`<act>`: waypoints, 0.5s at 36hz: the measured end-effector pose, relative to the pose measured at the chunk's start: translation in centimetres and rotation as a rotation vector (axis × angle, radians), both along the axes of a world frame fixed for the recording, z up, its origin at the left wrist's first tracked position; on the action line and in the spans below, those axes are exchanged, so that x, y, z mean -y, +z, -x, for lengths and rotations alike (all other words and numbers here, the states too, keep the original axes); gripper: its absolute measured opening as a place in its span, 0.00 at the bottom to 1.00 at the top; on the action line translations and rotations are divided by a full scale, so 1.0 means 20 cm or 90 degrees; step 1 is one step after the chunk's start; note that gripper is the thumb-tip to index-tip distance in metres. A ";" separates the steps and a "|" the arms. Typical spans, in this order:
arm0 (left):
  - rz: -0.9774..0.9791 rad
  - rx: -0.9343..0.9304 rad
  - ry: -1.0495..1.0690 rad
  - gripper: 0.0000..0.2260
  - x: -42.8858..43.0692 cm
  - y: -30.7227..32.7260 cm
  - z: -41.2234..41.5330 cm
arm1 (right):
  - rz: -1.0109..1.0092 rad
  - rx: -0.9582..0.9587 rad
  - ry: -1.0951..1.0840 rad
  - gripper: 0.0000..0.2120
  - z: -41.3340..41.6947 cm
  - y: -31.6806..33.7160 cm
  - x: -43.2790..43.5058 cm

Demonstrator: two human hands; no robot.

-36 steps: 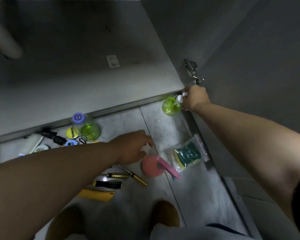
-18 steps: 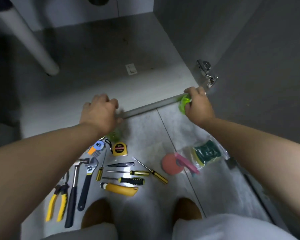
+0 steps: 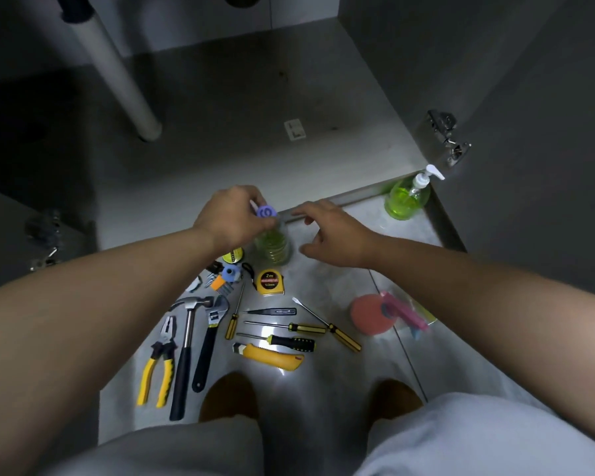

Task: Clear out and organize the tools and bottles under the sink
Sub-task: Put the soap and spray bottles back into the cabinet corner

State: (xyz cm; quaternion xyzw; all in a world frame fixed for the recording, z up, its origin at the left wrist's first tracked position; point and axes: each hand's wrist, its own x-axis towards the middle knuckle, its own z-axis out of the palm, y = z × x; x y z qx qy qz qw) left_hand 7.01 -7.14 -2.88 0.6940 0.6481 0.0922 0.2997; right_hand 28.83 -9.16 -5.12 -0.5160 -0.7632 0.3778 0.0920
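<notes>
Tiled floor (image 3: 330, 379), tools laid out. Left hand (image 3: 234, 218): fingers curled round the neck of the green bottle (image 3: 272, 247), just beyond the tape measure (image 3: 270, 283). Right hand (image 3: 334, 231): fingers loose, holding nothing, beside the bottle. Pump bottle (image 3: 406, 199) stands at the cabinet edge.

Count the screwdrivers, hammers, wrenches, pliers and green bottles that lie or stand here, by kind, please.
Screwdrivers with yellow-and-black grips: 4
Steel hammer with black grip: 1
Adjustable wrench with black grip: 1
Pliers with yellow grips: 1
Clear plastic bottles of green liquid: 2 (purple-capped bottle, white-pump bottle)
Total: 9
</notes>
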 end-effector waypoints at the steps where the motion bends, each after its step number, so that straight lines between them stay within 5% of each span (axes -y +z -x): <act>1: -0.001 0.009 -0.006 0.10 0.00 0.00 -0.02 | 0.004 0.008 0.002 0.29 0.01 0.01 -0.02; 7: 0.009 0.028 -0.048 0.10 0.02 -0.04 -0.14 | 0.068 0.212 0.004 0.14 -0.12 0.12 -0.07; 12: 0.034 -0.021 -0.128 0.10 0.01 -0.08 -0.28 | 0.338 0.407 0.077 0.27 -0.40 0.21 0.08; 15: 0.043 -0.049 -0.166 0.09 0.01 -0.09 -0.36 | 0.326 0.473 0.113 0.29 -0.51 0.17 0.23; 18: 0.045 -0.066 -0.178 0.10 0.01 -0.10 -0.40 | 0.252 0.460 0.083 0.19 -0.56 0.10 0.37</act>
